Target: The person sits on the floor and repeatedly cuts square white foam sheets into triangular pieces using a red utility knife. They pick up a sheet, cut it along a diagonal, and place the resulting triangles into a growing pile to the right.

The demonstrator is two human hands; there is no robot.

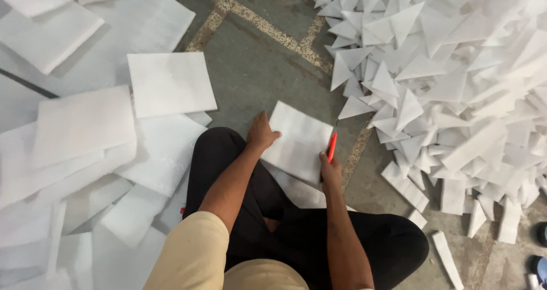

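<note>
Far to the left of the fingers, loose white foam sheets [85, 125] lie overlapping on the floor [256, 68], square and rectangular, flat and matte; one clean square sheet [170, 84] sits apart from the left hand, up and to its left. No labels or printed signs can be made out on any of them.

The left hand [261, 133] rests palm down, fingers spread flat, on the left edge of a white foam square [297, 141], pinning it rather than gripping it. This square lies on the grey floor just ahead of the person's black-trousered knee [219, 153], tilted like a diamond, with a faint crease running across its middle; its surface is thin, soft-looking and plain white.

At the square's right edge the right hand [330, 167] has its fingers closed around a slim red cutter [332, 147], whose tip points up along the foam's edge and touches it.

Right of those fingers, and well apart, a large heap of white foam triangles [433, 68] covers the floor, with narrow white offcut strips [450, 256] scattered along its near side.
</note>
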